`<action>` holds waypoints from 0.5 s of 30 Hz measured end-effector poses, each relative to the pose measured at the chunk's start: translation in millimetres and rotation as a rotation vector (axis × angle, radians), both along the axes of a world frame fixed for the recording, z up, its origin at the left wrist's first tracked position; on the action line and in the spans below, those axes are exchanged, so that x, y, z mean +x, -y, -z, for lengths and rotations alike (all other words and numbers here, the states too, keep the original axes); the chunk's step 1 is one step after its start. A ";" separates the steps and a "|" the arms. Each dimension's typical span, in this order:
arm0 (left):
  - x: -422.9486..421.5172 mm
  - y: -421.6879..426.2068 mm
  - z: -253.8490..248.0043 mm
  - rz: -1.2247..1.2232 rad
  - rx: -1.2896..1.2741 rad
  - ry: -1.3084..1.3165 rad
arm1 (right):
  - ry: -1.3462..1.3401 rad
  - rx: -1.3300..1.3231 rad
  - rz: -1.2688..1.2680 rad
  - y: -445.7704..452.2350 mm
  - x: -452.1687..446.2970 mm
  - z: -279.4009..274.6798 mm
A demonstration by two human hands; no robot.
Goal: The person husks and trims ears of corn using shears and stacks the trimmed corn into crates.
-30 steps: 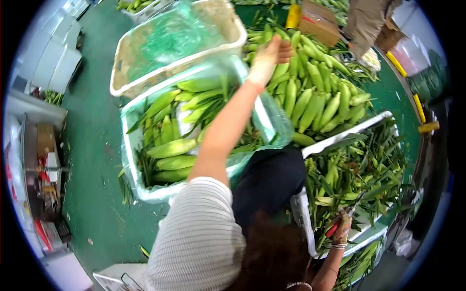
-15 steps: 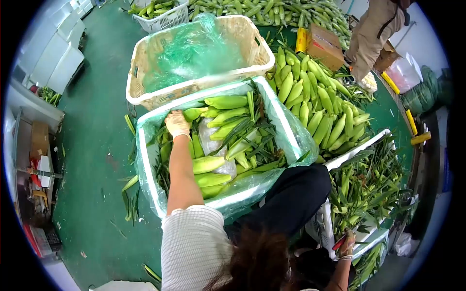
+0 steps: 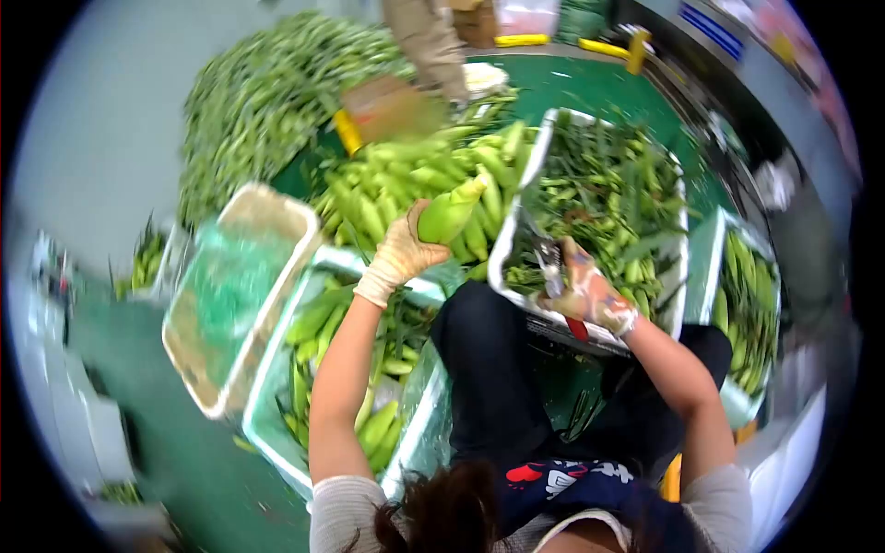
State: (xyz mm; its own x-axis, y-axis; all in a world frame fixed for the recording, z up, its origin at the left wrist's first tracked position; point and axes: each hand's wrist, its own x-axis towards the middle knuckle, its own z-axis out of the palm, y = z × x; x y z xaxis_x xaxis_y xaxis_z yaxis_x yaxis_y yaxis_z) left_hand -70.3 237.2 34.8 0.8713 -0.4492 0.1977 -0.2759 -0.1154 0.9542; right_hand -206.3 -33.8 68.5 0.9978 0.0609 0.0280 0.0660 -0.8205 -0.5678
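My left hand point(image 3: 403, 252), in a pale glove, grips an ear of corn point(image 3: 449, 214) in its green husk, with the stem end pointing up and to the right. The corn is above the front side of the heap of corn ears. My right hand point(image 3: 590, 293), in a stained glove, is closed around a red-handled tool with a metal blade point(image 3: 550, 262); its exact kind is hard to make out. That hand is over the near side of a white bin point(image 3: 509, 241) full of stripped leaves and husks point(image 3: 613, 198).
To my left, a green-lined foam box point(image 3: 277, 382) holds corn ears. Beyond it stands a beige crate point(image 3: 207, 387) with green plastic film. Piled ears point(image 3: 369, 198) lie ahead, near a cardboard box point(image 3: 387, 103) and a standing person's legs point(image 3: 426, 46). At right is another corn box point(image 3: 737, 405).
My view has turned right. My left hand has left the foam box and now holds an ear of corn in front of me. My right hand, with the tool, has come up over the leaf bin.
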 end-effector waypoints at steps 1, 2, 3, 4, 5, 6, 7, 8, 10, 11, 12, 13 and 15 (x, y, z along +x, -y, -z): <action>-1.8 22.9 -10.4 0.044 0.025 -0.009 | 0.076 0.020 -0.011 11.0 0.4 1.8; 6.7 41.1 -15.3 0.170 0.159 0.024 | 0.103 0.025 0.044 18.7 -3.5 -2.9; 6.6 59.6 -16.9 0.190 0.260 0.036 | 0.126 0.065 0.016 30.6 -3.5 -4.4; 7.1 74.9 -15.5 0.244 0.358 0.054 | 0.176 0.042 0.016 34.7 -8.0 -5.9; 7.1 94.2 -15.9 0.293 0.457 0.068 | 0.219 0.021 0.011 44.4 -11.3 -9.1; 8.0 110.6 -17.2 0.358 0.440 0.008 | 0.129 0.126 0.018 57.6 -8.5 -4.5; 9.3 129.1 -19.7 0.365 0.449 0.103 | -0.039 0.164 0.074 69.2 -9.9 -9.8; 14.0 142.7 -26.9 0.398 0.562 0.109 | -0.021 0.151 0.092 86.8 -10.8 3.3; 12.0 171.3 -62.4 0.400 0.758 0.259 | -0.276 0.545 0.280 107.4 -18.5 13.1; 14.1 181.5 -77.6 0.438 0.838 0.339 | -0.145 0.344 0.248 123.5 -18.4 32.4; 22.7 193.7 -74.4 0.409 0.923 0.528 | -0.201 0.502 0.299 138.6 -19.5 45.2; 26.7 204.9 -74.1 0.376 1.006 0.715 | -0.261 0.662 0.347 147.5 -18.5 55.2; 22.2 236.0 -70.3 0.546 1.109 0.919 | -0.046 0.779 0.267 154.1 -1.6 74.6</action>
State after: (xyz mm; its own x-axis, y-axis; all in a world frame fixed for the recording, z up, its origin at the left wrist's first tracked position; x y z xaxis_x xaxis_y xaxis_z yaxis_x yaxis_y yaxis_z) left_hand -48.1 1.2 105.1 0.3255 -0.9420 -0.0811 -0.9451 -0.3216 -0.0579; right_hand -207.9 -187.9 -6.2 0.9770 -0.1988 -0.0768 -0.1124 -0.1747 -0.9782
